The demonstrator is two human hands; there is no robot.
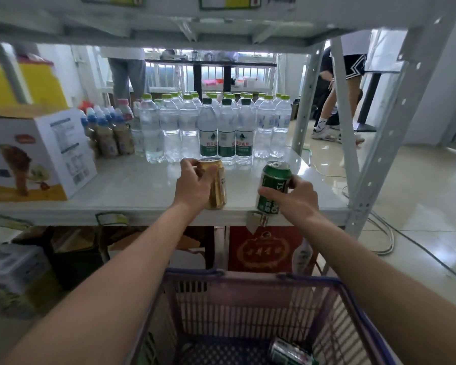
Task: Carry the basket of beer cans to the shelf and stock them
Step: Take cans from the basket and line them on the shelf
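My left hand [192,184] grips a gold beer can [217,184], held upright over the front of the grey shelf board [132,188]. My right hand [295,197] holds a green beer can [273,185], tilted slightly, at the shelf's front edge. Below me stands a purple basket [195,275]. One green can [287,353] lies on its side at the basket's bottom right.
Rows of clear water bottles [169,127] and green-labelled ones [227,133] fill the back of the shelf, with brown drink bottles [108,130] to their left. A white carton [34,156] sits at the left. The rack's upright post [379,143] stands on the right. People's legs [334,101] show behind.
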